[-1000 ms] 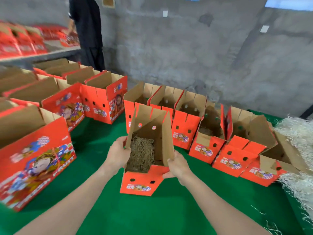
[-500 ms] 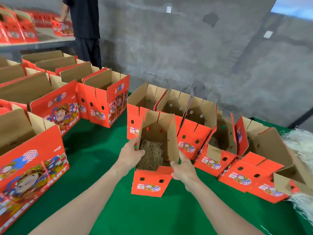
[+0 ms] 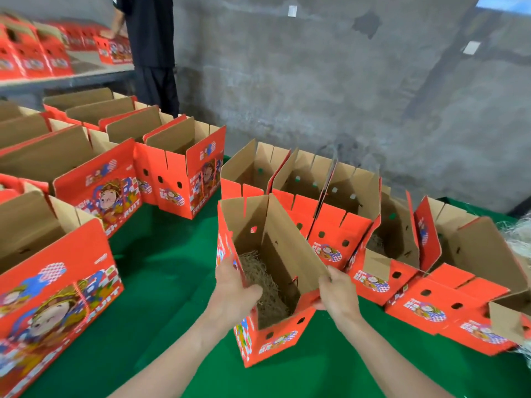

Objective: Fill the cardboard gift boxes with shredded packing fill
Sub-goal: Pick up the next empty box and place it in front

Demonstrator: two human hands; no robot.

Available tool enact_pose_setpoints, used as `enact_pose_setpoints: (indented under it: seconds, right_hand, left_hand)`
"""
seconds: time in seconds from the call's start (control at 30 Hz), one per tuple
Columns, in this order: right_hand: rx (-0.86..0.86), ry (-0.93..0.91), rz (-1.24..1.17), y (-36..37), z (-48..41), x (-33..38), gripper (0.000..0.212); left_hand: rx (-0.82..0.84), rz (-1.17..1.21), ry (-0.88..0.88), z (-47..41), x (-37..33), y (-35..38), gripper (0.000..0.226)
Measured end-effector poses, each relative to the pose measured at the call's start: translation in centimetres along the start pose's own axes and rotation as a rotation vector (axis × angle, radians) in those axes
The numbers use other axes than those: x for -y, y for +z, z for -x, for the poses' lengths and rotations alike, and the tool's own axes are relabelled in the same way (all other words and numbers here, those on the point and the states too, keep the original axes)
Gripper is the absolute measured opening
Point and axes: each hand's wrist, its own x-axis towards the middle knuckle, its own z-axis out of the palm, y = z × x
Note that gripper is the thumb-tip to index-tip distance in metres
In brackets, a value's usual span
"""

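Observation:
An open red gift box (image 3: 270, 344) with brown cardboard inside is held over the green table (image 3: 161, 282). Tan shredded fill (image 3: 264, 285) lies in its bottom. My left hand (image 3: 234, 294) grips the box's left wall, thumb curled over the rim. My right hand (image 3: 336, 295) grips the right wall near its lower corner. A pale heap of loose shredded fill (image 3: 517, 231) shows at the far right edge, mostly cut off.
Several open red boxes (image 3: 330, 225) stand in a row behind and to the right. Larger open boxes (image 3: 178, 173) crowd the left side. A person in black (image 3: 152, 50) stands at a shelf of red boxes at the back left, by a concrete wall.
The box has turned in my hands, its left printed side now facing me, and it has come nearer. The view has swung left, so the loose fill heap slid to the right edge.

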Motion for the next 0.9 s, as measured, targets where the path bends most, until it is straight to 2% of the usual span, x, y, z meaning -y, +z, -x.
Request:
enact_pose_setpoints:
  seconds: [0.07, 0.1, 0.2, 0.3, 0.37, 0.43, 0.53, 0.6, 0.67, 0.73, 0.9]
  right_hand:
    - [0.001, -0.08, 0.064, 0.0, -1.4, 0.7, 0.026]
    - [0.0, -0.117, 0.07, 0.1, -2.3, 1.3, 0.029]
    - [-0.031, -0.15, -0.01, 0.2, -5.1, 3.5, 0.03]
    - [-0.016, -0.234, 0.076, 0.6, -5.9, 5.2, 0.044]
    - [0.078, -0.292, 0.211, 1.5, -5.1, 5.5, 0.054]
    - [0.172, -0.274, 0.37, 2.3, -4.5, 5.0, 0.061]
    - [0.185, -0.308, 0.361, 2.5, -4.6, 5.2, 0.049]
    - [0.234, -0.409, 0.345, 2.6, -5.2, 5.6, 0.034]
    - [0.283, -0.463, 0.434, 2.7, -6.0, 5.9, 0.025]
    - [0.246, -0.508, 0.541, 2.7, -6.9, 6.2, 0.025]
    - [-0.042, -0.687, 0.9, 4.1, -6.6, 6.4, 0.038]
  left_hand:
    - [-0.046, -0.029, 0.064, 1.1, 0.8, 1.2, 0.09]
    - [-0.062, -0.022, 0.1, 1.2, 0.7, 1.9, 0.1]
    - [-0.115, 0.076, 0.119, -1.4, -0.1, 3.3, 0.108]
    - [-0.03, 0.196, 0.089, -4.3, -0.5, 3.6, 0.1]
    - [0.021, 0.217, 0.115, -5.5, 0.2, 3.4, 0.086]
    - [-0.054, 0.198, 0.148, -6.5, 0.8, 2.8, 0.077]
    - [-0.135, 0.215, 0.136, -8.2, 0.9, 2.0, 0.069]
    - [-0.112, 0.256, 0.102, -9.1, 0.4, 2.1, 0.065]
    - [-0.098, 0.273, 0.075, -9.6, -0.2, 2.6, 0.063]
    - [-0.106, 0.249, 0.066, -10.1, -0.6, 3.1, 0.061]
    - [-0.016, 0.117, -0.077, -10.0, 0.3, 2.7, 0.061]
